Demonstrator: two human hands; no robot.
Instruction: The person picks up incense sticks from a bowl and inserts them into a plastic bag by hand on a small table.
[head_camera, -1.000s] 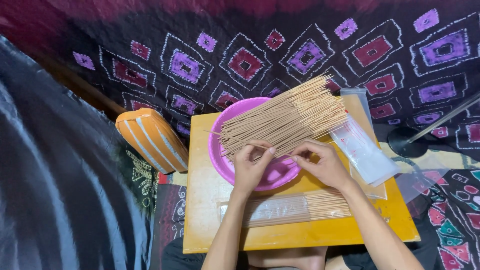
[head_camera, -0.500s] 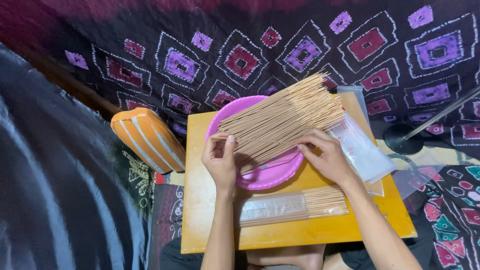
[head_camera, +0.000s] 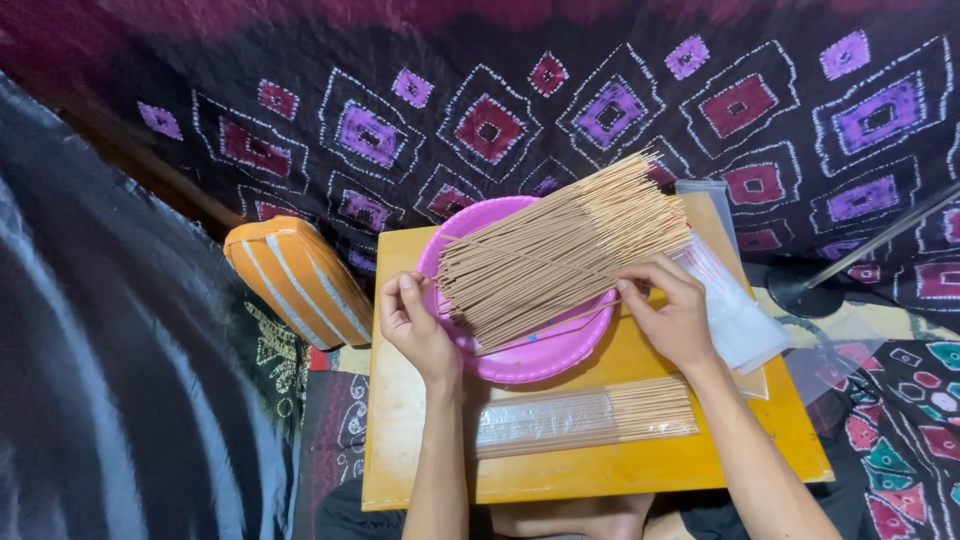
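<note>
A yellow wooden bench (head_camera: 420, 450) sits low in front of the seated person. A pink round plate (head_camera: 540, 352) rests on its far half. A thick bundle of tan sticks (head_camera: 565, 250) lies across the plate, running from about 8 o'clock to 2 o'clock, with its far ends overhanging the plate rim.

Left hand (head_camera: 418, 328): positioned at 9 o'clock of the plate. The fingers curl over the plate rim beside the near ends of the sticks. The grip appears closed on the rim, though the contact point is partly hidden by the hand itself.

Right hand (head_camera: 672, 312): positioned at 3 o'clock of the plate. The fingertips rest on the lower edge of the bundle and appear to pinch a few sticks; the grip is partly closed.

At 6 o'clock of the plate, a clear sleeve holding sticks (head_camera: 585, 418) lies flat on the bench, parallel to its near edge. A stack of clear plastic bags (head_camera: 735, 315) lies at the right edge of the bench, touching the right hand. An orange striped cushion (head_camera: 298, 280) lies on the floor at 9 o'clock of the bench. A dark patterned cloth (head_camera: 480, 110) covers the background.
</note>
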